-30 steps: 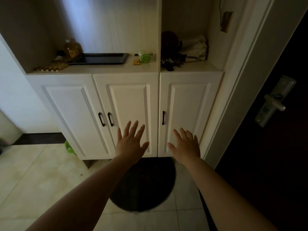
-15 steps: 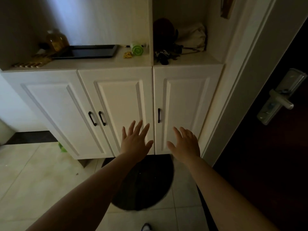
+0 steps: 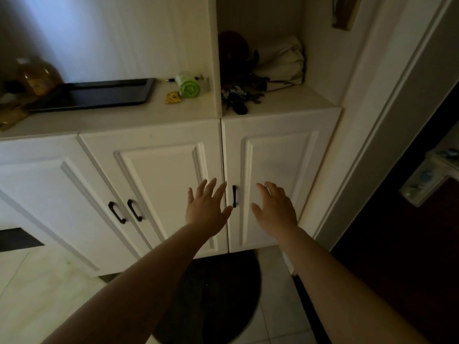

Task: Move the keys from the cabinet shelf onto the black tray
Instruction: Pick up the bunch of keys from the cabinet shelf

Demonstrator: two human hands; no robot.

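A dark bunch of keys (image 3: 236, 98) lies at the front of the right-hand open shelf of the white cabinet (image 3: 280, 103). The black tray (image 3: 99, 95) sits on the left shelf, separated from the keys by a vertical divider. My left hand (image 3: 207, 207) and my right hand (image 3: 274, 207) are both stretched out in front of the lower cabinet doors, fingers spread, holding nothing. Both hands are well below the shelf level.
A green-capped roll (image 3: 187, 84) and a small yellow item (image 3: 173, 97) lie between tray and divider. An amber bottle (image 3: 37, 76) stands left of the tray. A cloth bag (image 3: 283, 63) and a dark round object (image 3: 233, 49) sit behind the keys. A door with a handle (image 3: 422, 184) is on the right.
The view has come closer to the cabinet and shifted, so the shelf looks larger. Both hands stay spread and have risen slightly toward the doors.
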